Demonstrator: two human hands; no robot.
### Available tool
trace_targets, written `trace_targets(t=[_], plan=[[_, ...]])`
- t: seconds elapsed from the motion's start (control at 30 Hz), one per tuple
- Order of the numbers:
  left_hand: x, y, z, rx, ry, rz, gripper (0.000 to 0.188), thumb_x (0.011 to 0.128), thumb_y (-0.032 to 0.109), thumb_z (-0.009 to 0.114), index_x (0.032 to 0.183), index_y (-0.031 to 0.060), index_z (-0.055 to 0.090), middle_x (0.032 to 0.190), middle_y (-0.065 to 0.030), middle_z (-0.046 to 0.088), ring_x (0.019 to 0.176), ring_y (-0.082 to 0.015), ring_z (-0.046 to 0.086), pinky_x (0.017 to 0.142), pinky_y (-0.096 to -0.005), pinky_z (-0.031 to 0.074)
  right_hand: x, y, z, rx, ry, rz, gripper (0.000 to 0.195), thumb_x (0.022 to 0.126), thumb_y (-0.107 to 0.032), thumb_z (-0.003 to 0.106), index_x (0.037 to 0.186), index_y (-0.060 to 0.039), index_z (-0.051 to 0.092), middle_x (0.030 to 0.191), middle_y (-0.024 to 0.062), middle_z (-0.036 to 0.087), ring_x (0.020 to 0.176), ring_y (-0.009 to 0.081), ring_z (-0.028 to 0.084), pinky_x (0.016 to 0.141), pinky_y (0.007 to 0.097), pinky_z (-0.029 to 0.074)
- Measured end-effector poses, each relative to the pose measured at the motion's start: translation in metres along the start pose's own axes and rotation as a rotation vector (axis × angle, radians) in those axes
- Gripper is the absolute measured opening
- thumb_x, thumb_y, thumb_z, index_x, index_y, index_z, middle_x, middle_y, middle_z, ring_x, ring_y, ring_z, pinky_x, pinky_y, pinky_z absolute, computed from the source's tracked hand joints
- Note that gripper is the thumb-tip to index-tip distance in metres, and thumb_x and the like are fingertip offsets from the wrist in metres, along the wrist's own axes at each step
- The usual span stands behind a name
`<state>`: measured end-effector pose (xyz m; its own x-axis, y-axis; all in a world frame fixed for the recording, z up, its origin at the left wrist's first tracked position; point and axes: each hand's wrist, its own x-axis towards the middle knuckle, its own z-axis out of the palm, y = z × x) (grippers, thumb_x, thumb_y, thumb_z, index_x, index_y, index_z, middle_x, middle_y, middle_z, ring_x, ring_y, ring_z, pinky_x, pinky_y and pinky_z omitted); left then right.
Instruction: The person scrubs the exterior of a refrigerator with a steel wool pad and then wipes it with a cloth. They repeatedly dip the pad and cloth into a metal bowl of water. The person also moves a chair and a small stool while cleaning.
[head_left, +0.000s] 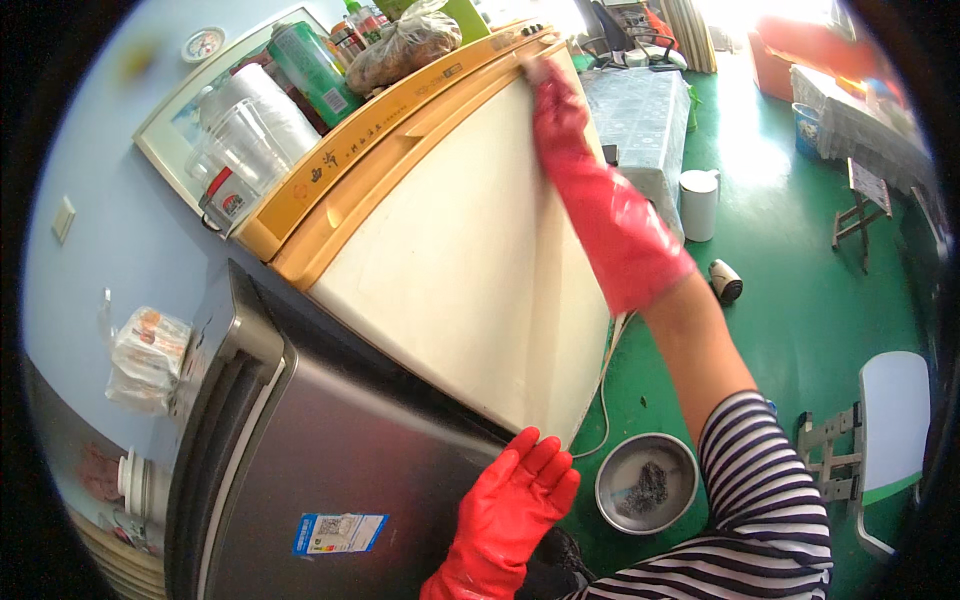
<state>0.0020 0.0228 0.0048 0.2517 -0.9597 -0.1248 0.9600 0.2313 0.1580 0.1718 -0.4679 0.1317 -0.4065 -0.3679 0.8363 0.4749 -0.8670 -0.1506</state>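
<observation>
In a red rubber glove, my left hand (517, 502) is held palm up in front of the grey refrigerator (390, 450), with nothing in it. My right hand (555, 97), gloved in the same rubber, reaches to the far upper corner of the cream refrigerator door (435, 247). Its fingers are blurred against the door's edge, below the orange-yellow top trim (390, 112). A pale patch shows at the fingertips, but whether it is a cloth cannot be made out. On the floor sits a metal basin (679, 514) of water with a dark, wet wad (649, 487) in it.
A green canister (319, 71), clear plastic cups (251, 131) and a bagged item (405, 49) crowd the refrigerator top. A white cable (604, 397) trails beside the door. Nearby on the green floor are a hair dryer (724, 281), a white pitcher (699, 206) and a chair (892, 427).
</observation>
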Motion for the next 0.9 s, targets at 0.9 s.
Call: trace_targets(t=[0.9], plan=[[-0.023,-0.034,0.011,0.716,0.109,0.652,0.040,0.107,0.024,0.047,0.137,-0.0012,0.051,0.118,-0.0197,0.069,0.099,-0.0321,0.070,0.092,-0.0479,0.058,-0.183,-0.291,-0.011,-0.032,-0.540,-0.302,0.034,0.078,-0.024,0.071,0.111,-0.0290,0.071,0.138,0.0062,0.060,0.133,0.0366,0.051,0.119,0.0563,0.027]])
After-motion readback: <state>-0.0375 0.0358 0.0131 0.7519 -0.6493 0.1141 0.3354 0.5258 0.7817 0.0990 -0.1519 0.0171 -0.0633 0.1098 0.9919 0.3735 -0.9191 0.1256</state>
